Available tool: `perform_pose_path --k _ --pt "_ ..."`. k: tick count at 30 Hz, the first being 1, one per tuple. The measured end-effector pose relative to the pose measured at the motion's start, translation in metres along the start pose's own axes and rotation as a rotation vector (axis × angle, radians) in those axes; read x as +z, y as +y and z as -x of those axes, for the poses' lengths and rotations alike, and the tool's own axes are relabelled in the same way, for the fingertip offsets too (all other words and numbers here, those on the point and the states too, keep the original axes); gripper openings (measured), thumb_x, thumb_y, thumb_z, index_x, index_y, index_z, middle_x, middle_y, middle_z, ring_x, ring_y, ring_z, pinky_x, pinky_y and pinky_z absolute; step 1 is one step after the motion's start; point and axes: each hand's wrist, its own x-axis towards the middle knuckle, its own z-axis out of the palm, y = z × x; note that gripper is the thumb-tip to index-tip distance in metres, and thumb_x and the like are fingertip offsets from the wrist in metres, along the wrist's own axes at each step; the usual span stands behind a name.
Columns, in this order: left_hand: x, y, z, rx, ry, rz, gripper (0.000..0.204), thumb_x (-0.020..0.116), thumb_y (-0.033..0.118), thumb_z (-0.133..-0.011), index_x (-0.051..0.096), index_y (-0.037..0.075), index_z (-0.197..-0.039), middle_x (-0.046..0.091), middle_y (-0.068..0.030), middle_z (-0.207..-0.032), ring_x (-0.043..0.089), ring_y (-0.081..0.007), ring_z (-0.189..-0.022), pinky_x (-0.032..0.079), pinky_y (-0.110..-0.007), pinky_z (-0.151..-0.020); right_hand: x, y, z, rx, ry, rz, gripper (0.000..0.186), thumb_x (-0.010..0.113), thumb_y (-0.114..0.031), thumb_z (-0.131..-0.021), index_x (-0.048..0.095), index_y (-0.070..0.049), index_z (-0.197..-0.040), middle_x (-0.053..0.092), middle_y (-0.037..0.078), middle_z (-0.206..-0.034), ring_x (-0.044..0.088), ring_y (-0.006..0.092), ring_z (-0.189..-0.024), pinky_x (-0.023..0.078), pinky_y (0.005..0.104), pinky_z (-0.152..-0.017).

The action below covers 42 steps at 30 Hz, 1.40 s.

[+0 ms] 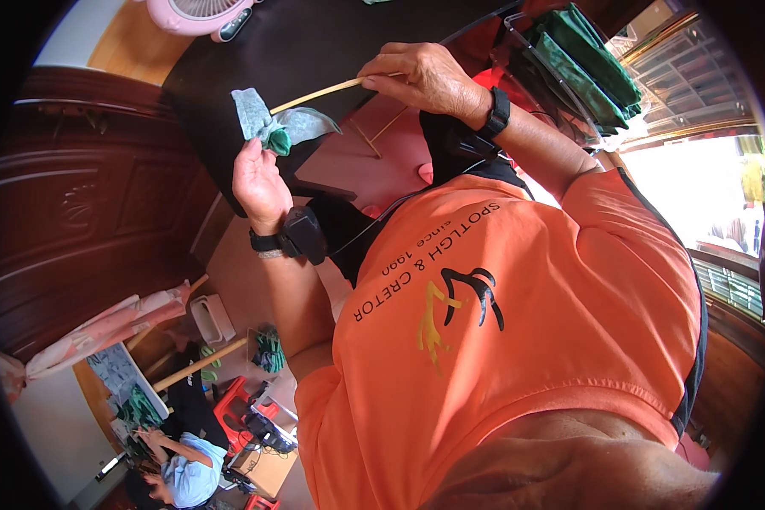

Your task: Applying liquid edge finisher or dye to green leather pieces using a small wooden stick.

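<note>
My left hand pinches the lower edge of a small green cloth piece between fingertips and thumb. The cloth is pale green with a darker green fold low down, and two flaps spread to either side. My right hand is closed round one end of a thin, light wooden stick. The stick slants down to the left, and its far end reaches the cloth between the flaps. Whether the tip goes inside the cloth is hidden. Both hands are held up over the near edge of a black table.
A pink fan stands at the table's far left. Folded dark green cloths fill a clear rack at the upper right. Behind on the lower left, a person in a light blue top works near more green cloths and a red stool.
</note>
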Motion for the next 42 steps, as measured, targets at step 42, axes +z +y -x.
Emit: perform_pose_path --k 42 --pt "0.052 -0.041 0.010 0.081 0.352 -0.038 0.021 0.058 0.025 -0.086 0.056 0.004 -0.091 0.052 -0.0015 -0.084 0.052 -0.0117 -0.076 0.041 -0.026 -0.067 0.059 -0.057 0.027 0.774 -0.452 -1.182 0.026 0.055 -0.033 -0.092 0.065 -0.009 -0.086 0.044 -0.009 -0.059 0.036 0.0016 -0.052 0.029 0.0199 -0.045"
